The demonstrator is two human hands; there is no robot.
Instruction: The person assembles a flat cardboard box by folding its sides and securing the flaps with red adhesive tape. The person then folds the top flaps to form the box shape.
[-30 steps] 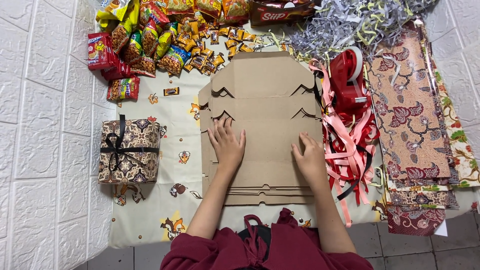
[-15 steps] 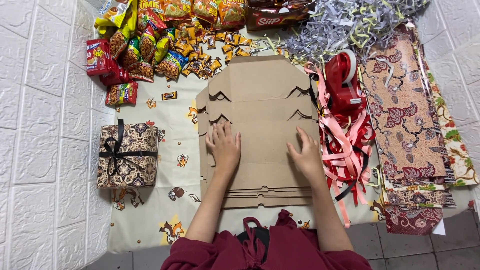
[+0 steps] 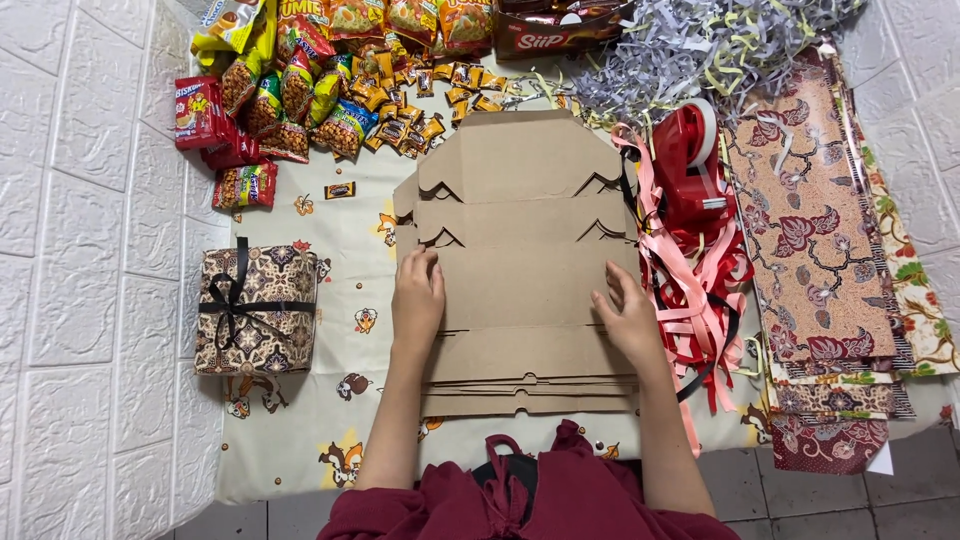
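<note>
A stack of flat brown cardboard box blanks (image 3: 520,230) lies on the patterned cloth (image 3: 350,260) in front of me. My left hand (image 3: 417,296) rests palm down near the stack's left edge, fingers together. My right hand (image 3: 627,318) presses flat near the right edge. Neither hand grips anything; both lie on the top sheet.
A wrapped gift box with a black ribbon (image 3: 256,310) sits to the left. Snack packets (image 3: 290,80) crowd the far left. A red tape dispenser (image 3: 690,165), pink ribbons (image 3: 690,300), shredded paper (image 3: 690,50) and patterned wrapping sheets (image 3: 810,230) lie to the right.
Both hands have slid outward on the cardboard, the left toward the left edge and the right toward the right edge. The stack has stayed in place.
</note>
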